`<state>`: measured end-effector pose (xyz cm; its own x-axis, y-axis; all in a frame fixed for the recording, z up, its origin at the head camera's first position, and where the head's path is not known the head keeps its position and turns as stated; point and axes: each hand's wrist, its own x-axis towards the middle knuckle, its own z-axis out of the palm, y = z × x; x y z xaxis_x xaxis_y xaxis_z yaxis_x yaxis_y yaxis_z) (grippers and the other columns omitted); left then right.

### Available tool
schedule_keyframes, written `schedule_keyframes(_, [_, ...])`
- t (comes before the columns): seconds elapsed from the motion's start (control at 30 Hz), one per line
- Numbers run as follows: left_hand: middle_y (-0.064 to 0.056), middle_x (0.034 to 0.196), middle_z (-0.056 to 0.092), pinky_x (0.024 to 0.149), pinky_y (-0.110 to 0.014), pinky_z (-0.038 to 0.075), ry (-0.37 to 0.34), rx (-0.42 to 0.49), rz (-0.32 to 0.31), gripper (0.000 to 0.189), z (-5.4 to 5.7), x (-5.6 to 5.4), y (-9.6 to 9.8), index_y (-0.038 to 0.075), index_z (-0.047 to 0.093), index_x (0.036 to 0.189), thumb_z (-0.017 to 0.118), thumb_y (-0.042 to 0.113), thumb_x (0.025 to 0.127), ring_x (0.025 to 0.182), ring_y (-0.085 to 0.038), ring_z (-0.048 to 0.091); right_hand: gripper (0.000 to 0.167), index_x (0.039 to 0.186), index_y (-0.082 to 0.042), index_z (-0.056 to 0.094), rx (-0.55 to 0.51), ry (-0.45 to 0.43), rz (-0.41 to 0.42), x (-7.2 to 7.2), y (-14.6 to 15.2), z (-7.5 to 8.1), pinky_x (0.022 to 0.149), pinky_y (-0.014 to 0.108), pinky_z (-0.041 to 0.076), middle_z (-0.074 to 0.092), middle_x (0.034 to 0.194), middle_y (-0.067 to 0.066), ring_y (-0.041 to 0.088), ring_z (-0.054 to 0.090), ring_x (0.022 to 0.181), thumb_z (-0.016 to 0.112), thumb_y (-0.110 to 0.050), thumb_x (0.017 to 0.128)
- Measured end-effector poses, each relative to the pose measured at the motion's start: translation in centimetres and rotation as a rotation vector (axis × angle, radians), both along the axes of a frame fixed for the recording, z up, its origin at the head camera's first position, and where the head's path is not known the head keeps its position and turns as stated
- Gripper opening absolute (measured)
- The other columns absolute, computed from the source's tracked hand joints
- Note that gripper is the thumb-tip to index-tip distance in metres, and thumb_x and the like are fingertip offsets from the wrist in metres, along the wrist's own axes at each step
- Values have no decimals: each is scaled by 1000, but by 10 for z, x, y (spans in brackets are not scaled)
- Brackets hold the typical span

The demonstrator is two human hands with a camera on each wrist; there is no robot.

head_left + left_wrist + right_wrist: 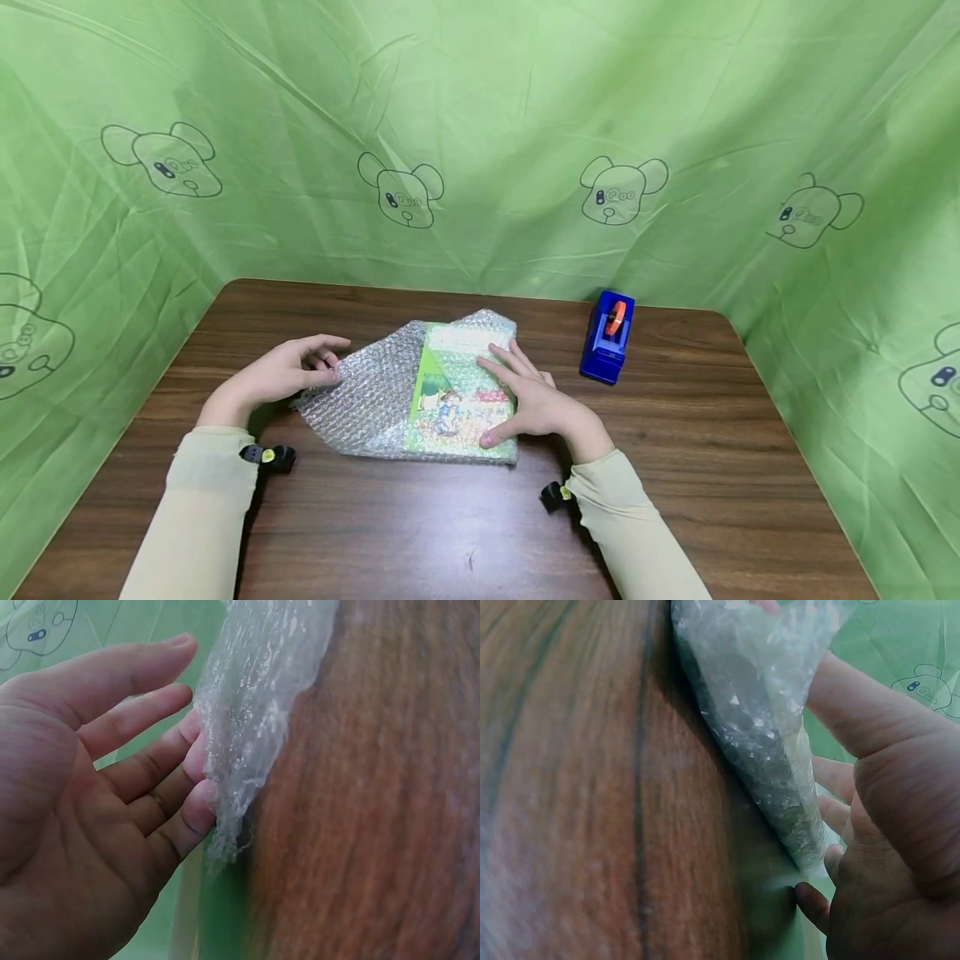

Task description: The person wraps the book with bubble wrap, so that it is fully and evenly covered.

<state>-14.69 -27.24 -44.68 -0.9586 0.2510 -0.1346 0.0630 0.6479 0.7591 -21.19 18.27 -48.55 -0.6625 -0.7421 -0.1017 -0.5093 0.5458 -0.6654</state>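
On the table lies a sheet of bubble wrap [367, 400] with a green illustrated book [450, 408] under its right part; the cover shows through the clear layer. My left hand [281, 371] is at the wrap's loose left corner. In the left wrist view, several slightly bent fingertips of the left hand [97, 787] touch the edge of the bubble wrap [255, 690], while the thumb stands apart from it. My right hand [536, 400] rests with spread fingers over the book's right side. In the right wrist view the right hand [900, 802] lies along the wrap's edge [757, 735].
A blue tape dispenser [606, 342] with an orange roll stands at the back right of the brown wooden table [675, 492]. Green cloth [495, 100] with printed bear heads surrounds the table's back and sides. Each wrist wears a small black camera [281, 458].
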Motion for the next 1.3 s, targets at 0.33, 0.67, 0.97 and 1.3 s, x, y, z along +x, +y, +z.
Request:
schedule_keyframes(0.33, [-9,105,67,76,-28,54,8,6,-27,61,3,1,1,4,57,154,82,11,99,95,-19,64,129,176,-31,25,-6,-6,5,0,0,2,121,86,7,1,185,-6,27,-18,168,99,-58,73])
schedule_keyframes(0.67, [-10,107,66,72,-28,54,52,38,-82,53,18,6,2,6,60,152,77,7,102,89,-17,64,129,176,-31,24,-12,-10,8,0,0,3,121,86,5,0,185,-6,28,-18,168,99,-57,74])
schedule_keyframes(0.97, [-21,107,62,69,-39,65,-115,175,-114,61,33,9,9,-3,40,162,67,3,107,84,-28,73,129,176,-29,25,-12,-14,4,0,1,2,120,87,4,1,185,-4,29,-18,168,99,-57,74])
schedule_keyframes(1.3, [-18,102,62,70,-34,64,-44,187,-60,58,38,11,16,-3,46,155,69,-4,102,83,-22,71,129,176,-30,25,-15,-14,5,1,1,1,120,87,4,1,185,-4,29,-18,168,99,-57,74])
